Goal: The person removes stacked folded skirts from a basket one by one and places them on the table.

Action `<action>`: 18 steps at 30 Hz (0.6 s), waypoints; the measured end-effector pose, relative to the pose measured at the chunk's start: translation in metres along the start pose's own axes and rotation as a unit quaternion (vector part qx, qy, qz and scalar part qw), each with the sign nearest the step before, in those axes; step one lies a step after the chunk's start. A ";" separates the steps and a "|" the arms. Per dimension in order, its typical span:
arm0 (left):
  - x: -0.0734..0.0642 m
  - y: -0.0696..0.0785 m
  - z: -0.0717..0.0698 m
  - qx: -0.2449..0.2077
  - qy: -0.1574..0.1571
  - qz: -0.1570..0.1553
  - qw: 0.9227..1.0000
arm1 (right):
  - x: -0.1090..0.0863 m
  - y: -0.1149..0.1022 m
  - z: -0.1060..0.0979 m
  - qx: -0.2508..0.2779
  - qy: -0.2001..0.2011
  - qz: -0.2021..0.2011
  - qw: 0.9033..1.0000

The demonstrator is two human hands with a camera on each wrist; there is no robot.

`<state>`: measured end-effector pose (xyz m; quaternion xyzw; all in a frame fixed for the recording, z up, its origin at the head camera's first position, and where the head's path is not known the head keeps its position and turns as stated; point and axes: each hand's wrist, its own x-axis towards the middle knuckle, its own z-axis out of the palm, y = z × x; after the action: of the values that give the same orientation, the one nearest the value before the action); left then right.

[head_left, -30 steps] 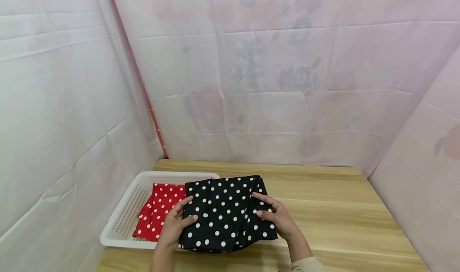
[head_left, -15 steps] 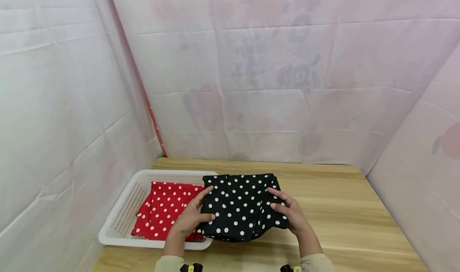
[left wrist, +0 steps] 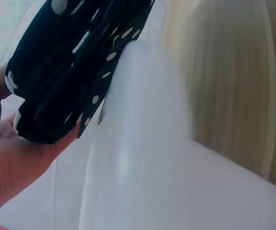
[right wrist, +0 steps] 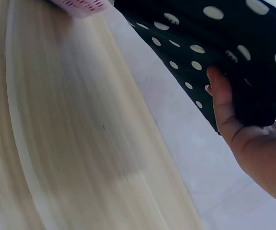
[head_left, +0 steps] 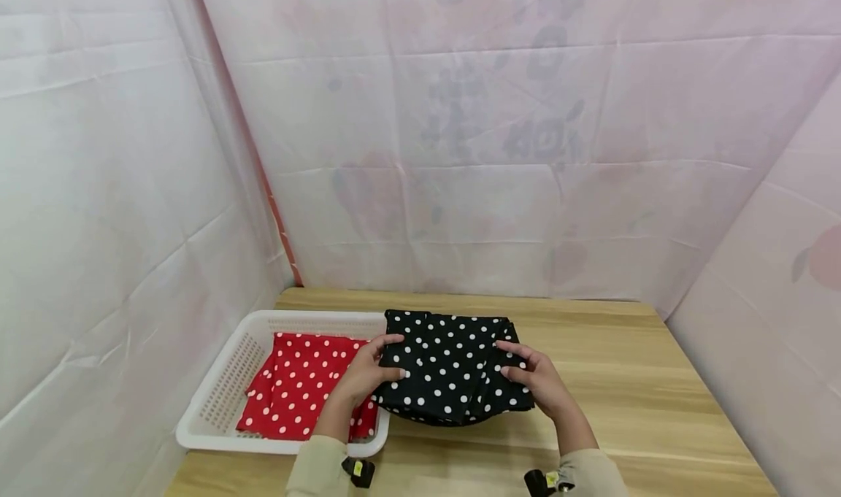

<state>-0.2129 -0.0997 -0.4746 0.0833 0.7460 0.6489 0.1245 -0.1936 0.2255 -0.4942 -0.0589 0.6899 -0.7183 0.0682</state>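
Observation:
Both hands hold a folded black cloth with white dots (head_left: 447,369) by its two sides, above the table. The left hand (head_left: 363,374) grips its left edge; in the left wrist view several thick folds lie between that hand's fingers and thumb (left wrist: 22,158). On the opposite edge the right hand (head_left: 544,384) pinches the fabric, with the thumb seen lying along it in the right wrist view (right wrist: 226,108). A red cloth with white dots (head_left: 302,387) lies folded in a white basket (head_left: 220,402), partly hidden by the left arm. The black cloth overlaps the basket's right rim.
The wooden table (head_left: 611,380) extends to the right of the cloth. Pale printed sheets (head_left: 473,147) hang behind it and at both sides. The basket stands at the table's left, close to the left sheet.
Both hands have carried the black cloth to the right and slightly farther from the body. More of the red cloth and of the basket's right end now shows.

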 end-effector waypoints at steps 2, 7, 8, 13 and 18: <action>0.007 -0.001 0.001 0.013 -0.013 0.001 1.000 | 0.003 0.001 -0.003 -0.015 0.001 0.001 1.000; 0.018 0.004 0.006 0.025 -0.058 -0.004 0.998 | 0.012 0.003 -0.009 -0.032 0.036 0.012 0.999; 0.020 0.004 0.007 0.029 -0.062 -0.004 0.998 | 0.014 0.003 -0.011 -0.032 0.042 0.015 0.998; 0.036 0.008 0.012 0.067 -0.043 -0.012 0.997 | 0.026 0.007 -0.016 -0.034 0.055 0.016 0.998; 0.053 0.014 0.020 0.112 -0.015 -0.012 0.994 | 0.038 0.009 -0.020 -0.017 0.083 0.017 0.996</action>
<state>-0.2580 -0.0632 -0.4676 0.0972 0.8128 0.5586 0.1338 -0.2348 0.2382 -0.5045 0.0114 0.7058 -0.7080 0.0214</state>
